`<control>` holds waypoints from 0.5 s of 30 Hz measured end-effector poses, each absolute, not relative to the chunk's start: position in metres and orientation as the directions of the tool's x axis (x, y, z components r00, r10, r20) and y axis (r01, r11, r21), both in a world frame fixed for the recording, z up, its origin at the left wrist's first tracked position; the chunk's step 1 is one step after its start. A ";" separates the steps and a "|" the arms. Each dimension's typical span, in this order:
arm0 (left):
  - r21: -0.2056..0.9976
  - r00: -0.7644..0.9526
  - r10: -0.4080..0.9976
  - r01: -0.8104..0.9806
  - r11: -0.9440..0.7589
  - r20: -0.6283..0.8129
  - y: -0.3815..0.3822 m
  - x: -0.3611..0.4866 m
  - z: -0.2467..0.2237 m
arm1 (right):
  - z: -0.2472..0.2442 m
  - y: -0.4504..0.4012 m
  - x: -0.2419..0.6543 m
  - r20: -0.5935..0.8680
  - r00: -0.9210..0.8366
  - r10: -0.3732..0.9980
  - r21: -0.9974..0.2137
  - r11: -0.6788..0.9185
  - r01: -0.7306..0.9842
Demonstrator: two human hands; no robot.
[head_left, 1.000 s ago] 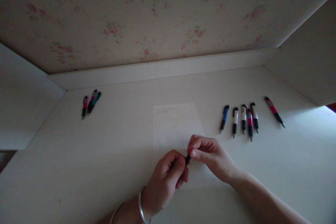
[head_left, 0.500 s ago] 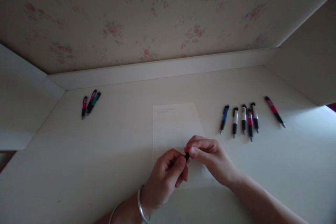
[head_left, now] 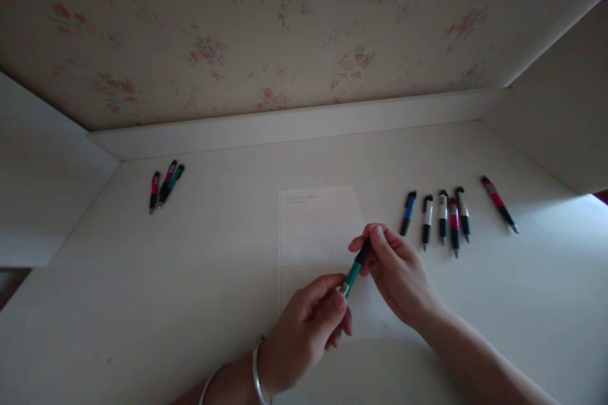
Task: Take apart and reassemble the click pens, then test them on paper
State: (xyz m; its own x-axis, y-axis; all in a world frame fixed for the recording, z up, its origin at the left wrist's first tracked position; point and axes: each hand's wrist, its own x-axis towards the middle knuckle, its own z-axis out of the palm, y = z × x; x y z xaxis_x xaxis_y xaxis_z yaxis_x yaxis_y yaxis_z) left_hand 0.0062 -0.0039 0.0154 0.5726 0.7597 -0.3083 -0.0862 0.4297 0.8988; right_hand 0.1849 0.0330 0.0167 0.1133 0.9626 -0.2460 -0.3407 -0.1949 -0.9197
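A green pen [head_left: 352, 278] with a black grip slants up to the right between my two hands. My left hand [head_left: 311, 323], with a silver bangle at the wrist, pinches its lower end. At the upper end, the fingers of my right hand [head_left: 396, 266] are closed around the black grip and hide the tip. Beneath and behind my hands lies a lined sheet of paper [head_left: 313, 228] with a little writing along its top.
Three pens [head_left: 166, 185] lie together at the far left of the white desk [head_left: 213, 234]. On the right are a blue pen [head_left: 408, 212], several white and pink pens [head_left: 443, 215] and a separate pink pen [head_left: 498, 202]. A raised ledge [head_left: 294, 120] runs along the floral wall.
My right hand has moved up and to the right, away from my left. The green barrel, hidden before, now shows between them. The other pens stay put.
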 end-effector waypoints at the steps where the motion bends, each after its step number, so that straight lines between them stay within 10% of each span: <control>1: 0.908 0.603 0.743 -0.070 0.413 -0.291 -0.004 0.005 0.017 | 0.018 0.034 0.185 -0.259 0.123 0.958 -0.912 -0.200 -0.359; 15: 0.877 0.577 0.755 -0.131 0.462 -0.312 -0.003 0.006 0.007 | 0.020 0.026 0.192 -0.198 -0.057 0.979 -0.818 -0.197 -0.540</control>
State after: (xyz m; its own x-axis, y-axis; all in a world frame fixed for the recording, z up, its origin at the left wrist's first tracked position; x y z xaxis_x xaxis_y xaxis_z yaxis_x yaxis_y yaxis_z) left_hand 0.0059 -0.0032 0.0068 0.5774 0.7546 -0.3116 -0.1312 0.4625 0.8769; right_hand 0.1922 0.0259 0.0203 -0.0570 0.9786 -0.1976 -0.5403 -0.1967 -0.8181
